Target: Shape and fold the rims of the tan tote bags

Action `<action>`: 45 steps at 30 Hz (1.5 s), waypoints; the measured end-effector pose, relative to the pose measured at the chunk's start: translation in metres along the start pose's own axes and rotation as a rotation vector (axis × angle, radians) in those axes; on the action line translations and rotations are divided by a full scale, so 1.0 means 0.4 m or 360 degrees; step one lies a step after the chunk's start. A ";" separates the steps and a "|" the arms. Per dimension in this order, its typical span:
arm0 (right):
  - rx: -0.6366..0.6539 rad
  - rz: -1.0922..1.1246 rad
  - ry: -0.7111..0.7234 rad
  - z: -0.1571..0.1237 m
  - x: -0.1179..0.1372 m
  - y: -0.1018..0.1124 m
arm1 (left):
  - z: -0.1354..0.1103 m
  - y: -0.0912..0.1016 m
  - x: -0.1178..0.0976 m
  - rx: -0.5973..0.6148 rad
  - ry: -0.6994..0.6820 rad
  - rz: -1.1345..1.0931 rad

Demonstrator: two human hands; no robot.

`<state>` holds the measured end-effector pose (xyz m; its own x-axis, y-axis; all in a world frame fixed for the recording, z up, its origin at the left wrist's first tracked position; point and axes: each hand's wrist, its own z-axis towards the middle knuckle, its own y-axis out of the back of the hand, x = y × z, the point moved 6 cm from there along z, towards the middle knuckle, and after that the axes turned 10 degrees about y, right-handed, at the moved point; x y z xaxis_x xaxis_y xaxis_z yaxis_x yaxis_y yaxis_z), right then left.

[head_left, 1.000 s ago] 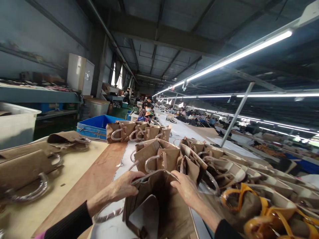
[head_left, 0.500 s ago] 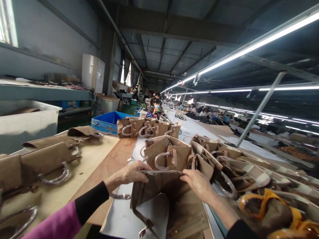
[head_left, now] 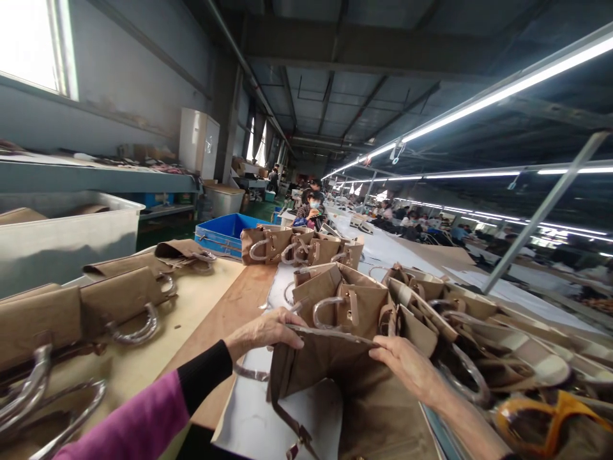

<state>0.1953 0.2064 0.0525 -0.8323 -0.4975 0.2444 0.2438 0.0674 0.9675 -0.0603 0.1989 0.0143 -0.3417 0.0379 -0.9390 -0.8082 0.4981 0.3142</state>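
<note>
Far left: grey bin behind flat tan bags with clear-wrapped handles lying on the pale bench; blue crate further back, a row of standing bags beside it; left hand, magenta-and-black sleeve, grips the near-left top edge of the brown bag, fingers curled over the rim and pinching it, thumb side hidden; bag stands centre-front on the white strip of the bench, mouth held wide, a loose strap hanging off its left side; right hand holds the right end of the same rim, fingers pressed flat along the edge, whether the thumb clamps underneath I can't tell; behind it another open bag, then a long row of bags lying over to the right, an orange-handled one nearest; seated workers far down the line, not involved; judgement: step in hand looks like spreading the mouth to check or shape the bag; next move calls for keeping both rim grips even, and minding the dangling strap.
</note>
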 end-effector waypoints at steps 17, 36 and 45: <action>-0.0370 -0.0394 0.0540 0.033 0.291 0.001 | -0.046 -0.033 -0.054 -0.0252 -0.0271 0.0113; -0.0298 -0.0154 0.0478 0.062 0.269 -0.034 | -0.098 -0.070 -0.069 -0.1107 -0.0552 0.0984; -0.0209 0.0152 0.0538 0.061 0.262 -0.048 | -0.119 -0.097 -0.078 -0.1318 -0.0842 0.1219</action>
<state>0.0914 0.1741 0.0613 -0.5968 -0.7531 0.2768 0.3925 0.0268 0.9193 -0.0411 0.1372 0.0382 -0.7783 0.5170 -0.3563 -0.6112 -0.4943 0.6181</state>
